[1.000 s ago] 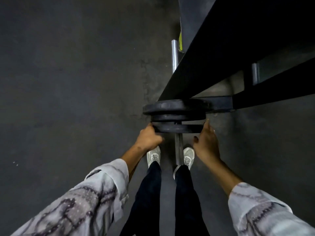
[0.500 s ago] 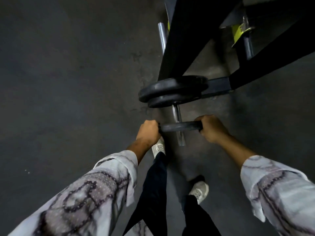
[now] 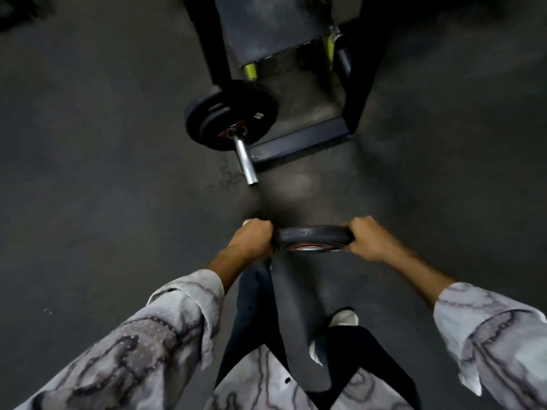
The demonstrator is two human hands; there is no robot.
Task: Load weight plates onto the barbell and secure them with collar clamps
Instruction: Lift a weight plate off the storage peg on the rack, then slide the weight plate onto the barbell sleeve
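Note:
I hold a small black weight plate (image 3: 310,237) with a red and silver hub in front of me, clear of the bar. My left hand (image 3: 251,241) grips its left edge and my right hand (image 3: 364,238) grips its right edge. Farther ahead, the steel barbell sleeve (image 3: 245,160) points toward me, its bare end free. Two larger black plates (image 3: 228,113) sit stacked on the sleeve against the rack. I see no collar clamp.
A black bench rack frame (image 3: 299,140) with a grey pad (image 3: 266,25) and yellow-green fittings (image 3: 251,71) stands behind the barbell. Dark rubber floor (image 3: 88,173) spreads to the left and right. My legs and white shoes (image 3: 343,318) are below the plate.
The small plate has slid off the end of the sleeve and come back toward me in both hands. I have stepped back, so the barbell now lies farther away.

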